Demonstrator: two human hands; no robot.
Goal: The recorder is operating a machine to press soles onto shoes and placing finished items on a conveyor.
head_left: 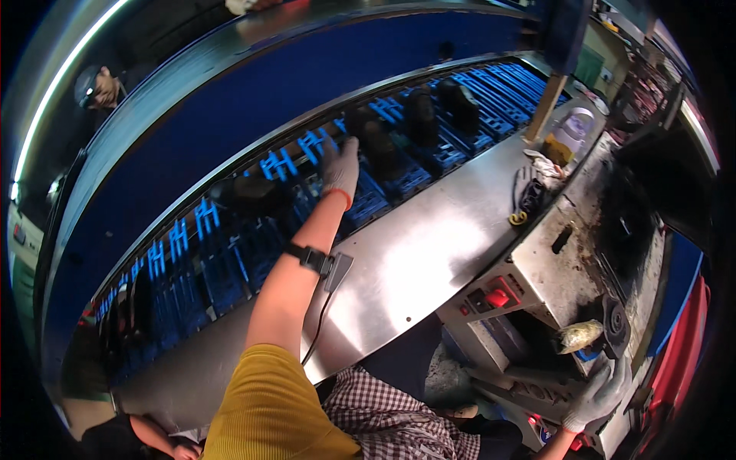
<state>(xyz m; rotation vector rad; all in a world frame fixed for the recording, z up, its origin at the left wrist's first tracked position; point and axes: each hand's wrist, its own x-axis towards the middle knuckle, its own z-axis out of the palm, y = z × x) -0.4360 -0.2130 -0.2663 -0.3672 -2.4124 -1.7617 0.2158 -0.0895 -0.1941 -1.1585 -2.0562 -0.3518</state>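
My left hand (341, 169), in a pale glove with an orange cuff, reaches over a conveyor bed (230, 261) of blue-lit slats. Its fingers look apart, somewhat blurred, with nothing visible between them. Just right of it lies a dark, rounded, shoe-like piece (376, 146), and another dark piece (253, 192) is to its left. My right hand (602, 392), also gloved, is low at the right with fingers stretched out. It is below a black round disc (616, 322) and a pale, mottled roll (579, 336) on a worn machine top; whether it touches them I cannot tell.
A shiny metal ledge (414, 253) runs along the conveyor's near side. Beside the machine's red switch (498, 297) the top is stained. A clear bottle with yellow liquid (566, 138) stands at the far right. Another person (100, 88) is beyond the blue hood (291, 92).
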